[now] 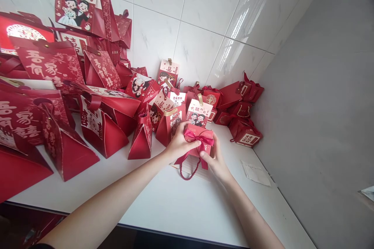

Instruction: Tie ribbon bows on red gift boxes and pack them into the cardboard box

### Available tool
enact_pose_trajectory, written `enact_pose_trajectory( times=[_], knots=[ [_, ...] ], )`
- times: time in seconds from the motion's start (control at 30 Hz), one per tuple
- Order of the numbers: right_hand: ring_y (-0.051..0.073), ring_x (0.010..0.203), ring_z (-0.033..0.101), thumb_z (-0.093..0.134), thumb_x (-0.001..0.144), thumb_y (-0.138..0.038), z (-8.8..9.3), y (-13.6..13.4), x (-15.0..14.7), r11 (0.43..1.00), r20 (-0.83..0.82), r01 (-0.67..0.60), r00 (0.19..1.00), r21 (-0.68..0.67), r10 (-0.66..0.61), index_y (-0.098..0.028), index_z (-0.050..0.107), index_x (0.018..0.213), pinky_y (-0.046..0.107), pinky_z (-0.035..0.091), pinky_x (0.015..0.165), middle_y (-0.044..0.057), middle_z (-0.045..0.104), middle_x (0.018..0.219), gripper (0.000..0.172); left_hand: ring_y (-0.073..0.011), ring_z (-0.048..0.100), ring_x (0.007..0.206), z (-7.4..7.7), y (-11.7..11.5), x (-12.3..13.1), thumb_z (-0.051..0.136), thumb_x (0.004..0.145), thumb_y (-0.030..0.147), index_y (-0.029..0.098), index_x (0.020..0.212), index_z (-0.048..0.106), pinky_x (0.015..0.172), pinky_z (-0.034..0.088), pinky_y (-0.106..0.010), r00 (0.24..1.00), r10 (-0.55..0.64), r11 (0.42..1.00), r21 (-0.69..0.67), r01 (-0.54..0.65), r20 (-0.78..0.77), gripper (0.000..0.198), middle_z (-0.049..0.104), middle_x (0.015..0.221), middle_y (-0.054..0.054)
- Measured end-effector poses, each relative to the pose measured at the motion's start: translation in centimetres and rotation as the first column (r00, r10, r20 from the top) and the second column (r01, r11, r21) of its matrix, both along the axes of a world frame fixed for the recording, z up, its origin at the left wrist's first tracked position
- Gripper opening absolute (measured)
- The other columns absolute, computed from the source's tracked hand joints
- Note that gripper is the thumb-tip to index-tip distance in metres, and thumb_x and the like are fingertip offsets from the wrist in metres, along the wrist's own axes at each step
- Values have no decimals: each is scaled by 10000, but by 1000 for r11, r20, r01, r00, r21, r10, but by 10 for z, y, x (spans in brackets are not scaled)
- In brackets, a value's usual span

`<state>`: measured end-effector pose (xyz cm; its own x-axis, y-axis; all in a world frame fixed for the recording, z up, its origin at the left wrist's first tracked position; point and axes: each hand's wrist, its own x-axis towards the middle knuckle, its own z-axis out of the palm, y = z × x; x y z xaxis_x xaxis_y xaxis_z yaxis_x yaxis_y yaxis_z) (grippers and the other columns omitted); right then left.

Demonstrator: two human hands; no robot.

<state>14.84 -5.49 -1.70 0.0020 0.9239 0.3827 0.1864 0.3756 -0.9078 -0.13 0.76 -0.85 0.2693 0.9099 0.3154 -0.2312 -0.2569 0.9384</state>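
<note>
Between my two hands is a small red gift box (191,129) with a dark pink ribbon bow (201,139) tied on its front. My left hand (181,142) grips the box from its left side, the thumb lying over the bow. On the right side my right hand (214,159) is wrapped round the box, its thumb near the ribbon's tail. A twisted red cord handle (189,173) hangs below the box. Just behind it stands a red and cream box (198,111) printed with a cartoon couple.
Many red gift boxes (70,144) crowd the white table (163,202) at left, some stacked against the tiled wall (157,35). More red boxes (245,132) stand in the right corner. A white packet (255,173) lies beside the grey wall (315,105).
</note>
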Motion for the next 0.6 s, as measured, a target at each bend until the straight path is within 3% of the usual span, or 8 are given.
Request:
enact_pose_trajectory(
  times=[0.13, 0.6],
  knots=[
    [201, 1300, 366, 591, 815, -491, 7, -3, 2, 999, -33, 2, 999, -54, -4, -329, 288, 1338, 395, 374, 1061, 47, 359, 1410, 626, -217, 559, 1054, 0, -1, 0, 771, 620, 239, 239, 1228, 424, 955, 422, -382, 999, -40, 999, -34, 39, -12, 700, 571, 1084, -54],
    [226, 1270, 396, 705, 730, -405, 3, -1, 2, 1000, -2, 2, 1000, -5, -2, -317, 257, 1347, 429, 382, 1047, 76, 358, 1388, 768, -237, 536, 1114, 7, -3, -3, 707, 689, 277, 237, 1203, 395, 993, 389, -403, 994, -45, 999, -18, 43, -96, 603, 560, 1143, -64]
  ],
)
